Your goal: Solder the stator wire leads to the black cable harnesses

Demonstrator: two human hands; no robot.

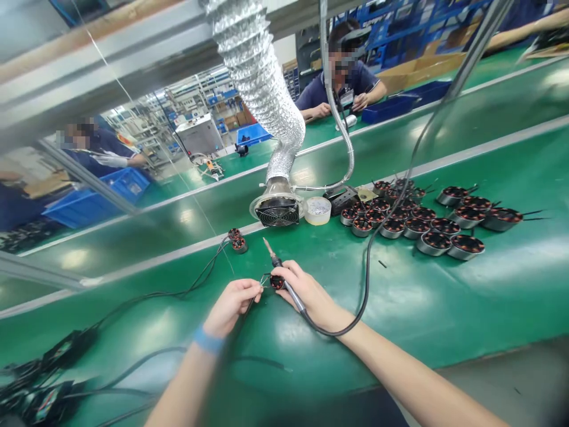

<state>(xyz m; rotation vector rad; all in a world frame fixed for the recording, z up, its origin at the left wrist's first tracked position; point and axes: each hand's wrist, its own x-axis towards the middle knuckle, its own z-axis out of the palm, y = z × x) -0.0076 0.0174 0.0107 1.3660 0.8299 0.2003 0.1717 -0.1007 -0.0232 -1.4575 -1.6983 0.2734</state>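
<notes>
My right hand (313, 296) is closed around a soldering iron (291, 292), whose tip points up and away from me. The same hand's fingers also rest on a small round motor part (276, 282) with dark and copper-coloured windings. Just to its left, my left hand (233, 302) pinches the end of a black cable (247, 313). Thin wire ends (264, 280) show between the fingertips and the motor part; whether they touch it I cannot tell. A blue band (208, 341) circles my left wrist.
Several motor parts (418, 227) stand at the right. A fume extractor (278, 212) hangs ahead beside a white tub (317, 210). Two motor parts (239, 244) with cables lie left of it. Bundled cables (48, 379) fill the lower left. Co-workers (340, 89) sit across the bench.
</notes>
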